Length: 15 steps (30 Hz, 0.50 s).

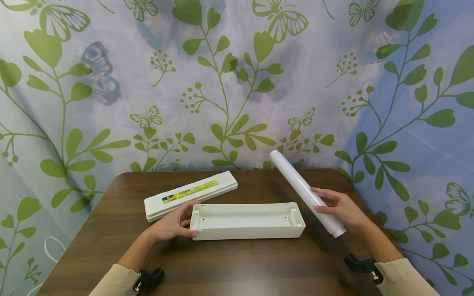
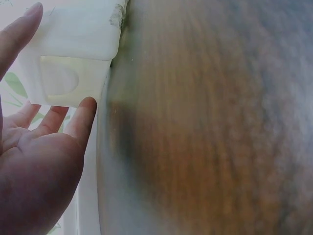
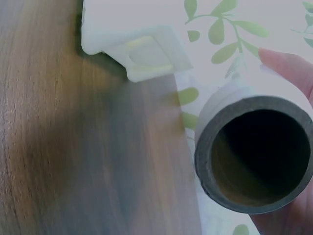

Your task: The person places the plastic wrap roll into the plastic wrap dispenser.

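A white open-topped dispenser box [image 1: 248,233] lies lengthwise on the table. At its left end, my left hand [image 1: 175,224] grips it, thumb at the front and fingers behind; the left wrist view shows the thumb and fingers about the box's end wall [image 2: 61,81]. My right hand [image 1: 342,209] holds a roll of cling film [image 1: 301,185] between thumb and fingers, to the right of the box. That roll slants, its far end leaning left. In the right wrist view, its hollow cardboard core [image 3: 208,171] faces the camera.
Behind the left hand, a white lid [image 1: 196,192] with a yellow-green label lies at an angle on the brown table [image 1: 237,263]. A leaf-patterned curtain [image 1: 237,82] hangs behind the table's far edge. A white cable [image 1: 49,250] hangs at the left.
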Each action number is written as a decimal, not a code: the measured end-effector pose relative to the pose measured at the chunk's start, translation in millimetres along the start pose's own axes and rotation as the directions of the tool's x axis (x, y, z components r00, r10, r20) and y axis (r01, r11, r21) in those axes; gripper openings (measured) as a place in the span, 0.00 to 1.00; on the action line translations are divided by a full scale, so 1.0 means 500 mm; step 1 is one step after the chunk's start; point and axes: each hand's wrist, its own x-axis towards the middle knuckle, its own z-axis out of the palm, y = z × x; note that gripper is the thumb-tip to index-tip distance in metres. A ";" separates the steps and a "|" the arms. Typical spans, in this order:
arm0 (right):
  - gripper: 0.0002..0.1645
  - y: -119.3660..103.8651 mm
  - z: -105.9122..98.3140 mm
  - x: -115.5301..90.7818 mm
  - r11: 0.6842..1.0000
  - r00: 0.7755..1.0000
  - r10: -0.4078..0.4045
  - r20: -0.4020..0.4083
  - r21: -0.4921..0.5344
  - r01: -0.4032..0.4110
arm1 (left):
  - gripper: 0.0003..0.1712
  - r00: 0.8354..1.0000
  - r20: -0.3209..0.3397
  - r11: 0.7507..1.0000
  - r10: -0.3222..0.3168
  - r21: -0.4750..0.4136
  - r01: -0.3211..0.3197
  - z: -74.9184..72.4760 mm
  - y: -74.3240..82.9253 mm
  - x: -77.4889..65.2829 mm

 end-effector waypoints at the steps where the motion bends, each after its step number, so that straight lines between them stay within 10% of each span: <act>1: 0.44 -0.002 0.002 0.001 1.000 1.000 0.001 0.002 -0.001 -0.001 | 0.58 1.000 0.001 1.000 -0.001 0.001 0.001 0.000 0.001 0.000; 15: 0.43 -0.024 0.028 0.018 0.999 1.000 -0.015 0.025 0.030 0.014 | 0.58 1.000 -0.007 0.999 0.015 0.029 -0.015 0.002 0.000 0.000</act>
